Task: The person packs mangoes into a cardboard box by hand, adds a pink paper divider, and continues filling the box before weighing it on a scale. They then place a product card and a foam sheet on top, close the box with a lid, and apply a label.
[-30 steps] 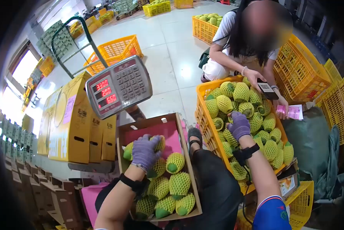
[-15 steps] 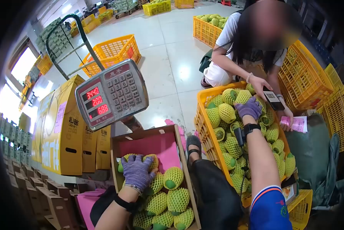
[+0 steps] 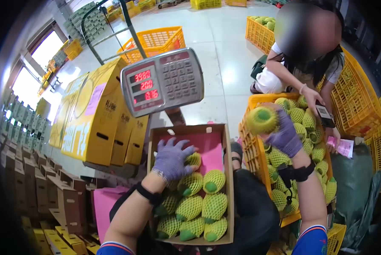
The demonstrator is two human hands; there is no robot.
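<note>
My right hand (image 3: 285,135), in a purple glove, grips a green mango-like fruit in a yellow foam net (image 3: 262,120) above the yellow crate (image 3: 251,159). More netted fruit (image 3: 279,157) fills that crate. My left hand (image 3: 172,159), gloved too, is over the upper left of an open cardboard box (image 3: 229,187). Its fingers are spread, and its thumb side is against a netted fruit (image 3: 193,160). Rows of netted fruit (image 3: 189,208) lie in the box, and pink paper (image 3: 211,148) shows at its far end.
A scale display (image 3: 163,81) with red digits stands beyond the box. Yellow cartons (image 3: 99,114) stand at left. Opposite, a crouching person's hand (image 3: 311,98) holds a phone (image 3: 324,114); the other holds pink paper slips (image 3: 345,147). Brown cartons (image 3: 71,204) stand lower left.
My right hand has lifted a netted fruit out of the crate's pile. The left hand has risen off the fruit, fingers spreading. The scale's digits have changed, and the view has shifted.
</note>
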